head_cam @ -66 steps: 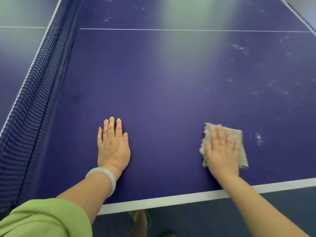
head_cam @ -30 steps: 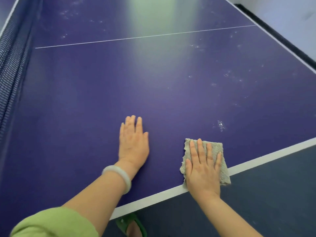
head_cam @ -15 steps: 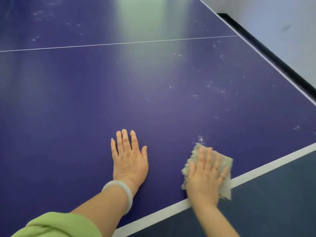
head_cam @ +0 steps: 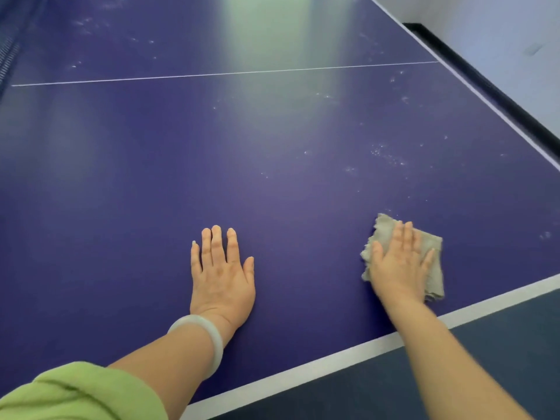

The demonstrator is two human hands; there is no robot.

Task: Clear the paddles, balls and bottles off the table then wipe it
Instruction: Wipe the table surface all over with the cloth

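Now the right hand (head_cam: 400, 265) lies flat, fingers straight, pressing a folded grey-beige cloth (head_cam: 434, 275) on the dark blue table-tennis table (head_cam: 272, 147), near its white edge line (head_cam: 333, 359). The left hand (head_cam: 222, 277) rests open beside it. It seems best to push with even pressure toward the pale specks (head_cam: 385, 154) farther out.

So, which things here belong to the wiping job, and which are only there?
For the job: table, with pale specks; grey cloth; right hand, flat on the cloth; left hand, flat on the table.
Only there: net; bracelet; green sleeve.
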